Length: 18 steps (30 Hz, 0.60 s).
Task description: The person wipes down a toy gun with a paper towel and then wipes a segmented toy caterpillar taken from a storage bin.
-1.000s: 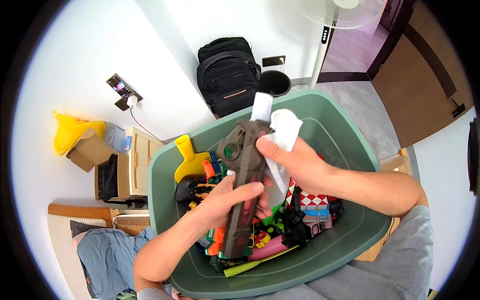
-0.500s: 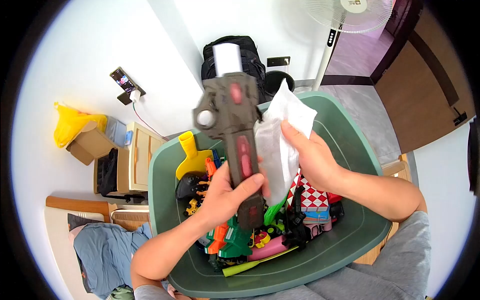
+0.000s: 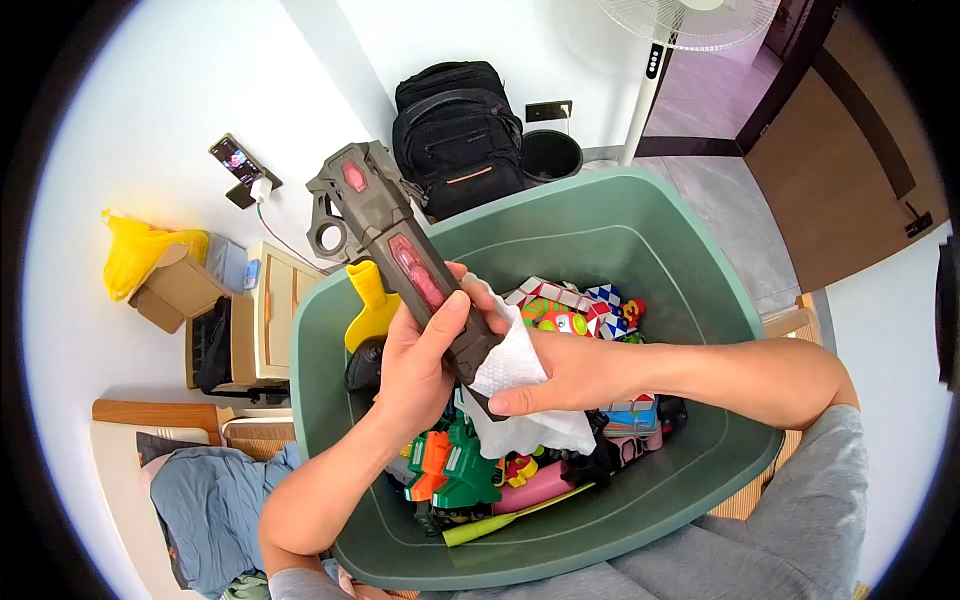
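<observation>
My left hand (image 3: 425,350) is closed round the middle of a dark grey toy gun (image 3: 405,265) with pink windows and a ring at one side. The toy tilts up to the left above the green tub (image 3: 690,235). My right hand (image 3: 555,375) grips a white textured wipe (image 3: 515,360) and presses it around the toy's lower end, which is partly covered. Below my hands, the tub holds a yellow toy with a tubular handle (image 3: 370,300), a green and orange toy (image 3: 465,475), a pink cylinder (image 3: 535,490) and red-and-white patterned pieces (image 3: 540,290).
A black backpack (image 3: 460,135) and a dark bin (image 3: 551,157) stand against the wall behind the tub. A fan (image 3: 650,75) is at the back right, near a brown door (image 3: 850,170). To the left are a cardboard box (image 3: 170,285), drawers (image 3: 275,310) and a phone on its charger (image 3: 237,160).
The toy gun has swung from near upright to a leftward tilt. My right hand has brought the wipe down onto its lower end. The white part at the toy's top no longer shows.
</observation>
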Available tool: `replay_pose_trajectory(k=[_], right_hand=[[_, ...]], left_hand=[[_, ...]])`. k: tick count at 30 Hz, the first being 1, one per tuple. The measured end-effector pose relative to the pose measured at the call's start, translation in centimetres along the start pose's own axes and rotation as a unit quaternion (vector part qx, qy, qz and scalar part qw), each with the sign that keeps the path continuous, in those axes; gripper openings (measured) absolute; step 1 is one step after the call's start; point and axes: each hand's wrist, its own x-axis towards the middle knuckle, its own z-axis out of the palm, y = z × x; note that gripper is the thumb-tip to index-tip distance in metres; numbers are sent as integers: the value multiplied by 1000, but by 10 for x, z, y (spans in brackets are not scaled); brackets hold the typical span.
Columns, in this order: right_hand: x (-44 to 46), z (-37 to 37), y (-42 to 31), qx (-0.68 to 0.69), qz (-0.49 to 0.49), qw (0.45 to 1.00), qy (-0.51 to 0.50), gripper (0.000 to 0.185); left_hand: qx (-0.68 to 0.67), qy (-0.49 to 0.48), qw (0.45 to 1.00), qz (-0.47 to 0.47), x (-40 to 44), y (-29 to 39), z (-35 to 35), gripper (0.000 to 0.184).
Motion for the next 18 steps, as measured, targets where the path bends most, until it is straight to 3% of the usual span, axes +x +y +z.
replay_pose_trajectory(k=[5,7,18], right_hand=[[3,-1,5,-15,29,999,-15,48],[1,2,4,-10,27,999,28,42],[-1,8,8,17,39,998,53,43]], left_hand=[[42,5,999,-17,-1,-5,-1,36],[67,10,997,-35,-2,-4,-1,37],[42,-11,998,-51,0,-3,-5,37]])
